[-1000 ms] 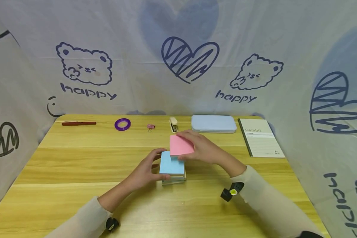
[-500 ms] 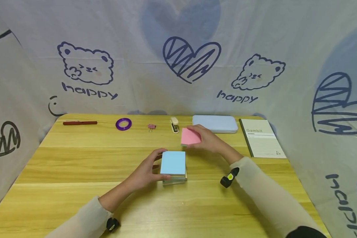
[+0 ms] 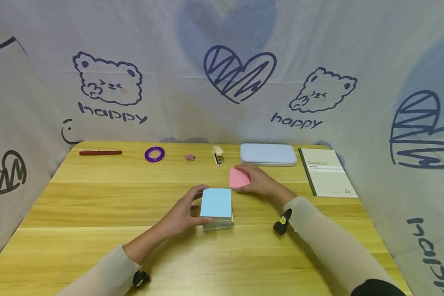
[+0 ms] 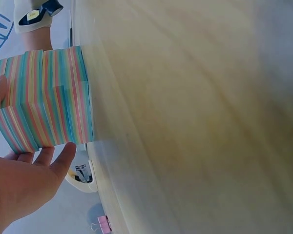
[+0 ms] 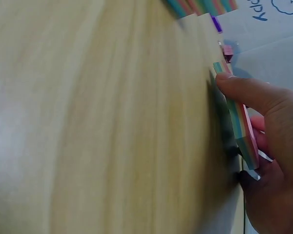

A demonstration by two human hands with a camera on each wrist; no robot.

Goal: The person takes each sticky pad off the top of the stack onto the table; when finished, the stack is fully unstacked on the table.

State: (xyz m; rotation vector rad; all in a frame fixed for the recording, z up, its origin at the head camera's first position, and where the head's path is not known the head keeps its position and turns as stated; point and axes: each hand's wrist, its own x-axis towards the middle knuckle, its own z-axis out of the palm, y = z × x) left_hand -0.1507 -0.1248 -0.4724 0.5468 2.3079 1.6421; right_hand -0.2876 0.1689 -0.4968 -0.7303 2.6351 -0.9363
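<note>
A tall stack of sticky note pads point(image 3: 216, 203) with a blue top sheet stands mid-table. My left hand point(image 3: 183, 211) grips it from the left, thumb on the near side and fingers on the far side. In the left wrist view the stack's striped edges point(image 4: 44, 97) show several pads set slightly askew. My right hand point(image 3: 259, 180), right of and beyond the stack, pinches a thinner sticky note pad point(image 3: 239, 178) with a pink top. The right wrist view shows that pad's striped edge point(image 5: 238, 122) close over the table, the thumb along one side, other fingers partly hidden behind it.
Along the table's back edge lie a dark red pen point(image 3: 100, 153), a purple tape roll point(image 3: 154, 154), a pink binder clip point(image 3: 189, 157), a small cream stapler point(image 3: 217, 155), a pale blue case point(image 3: 268, 154) and a notebook point(image 3: 327, 172). A printed cloth point(image 3: 163, 82) hangs behind.
My right hand has carried the pink-topped pad off the top of the stack, rightward and away, then lowered it toward the table. The left hand has stayed on the stack.
</note>
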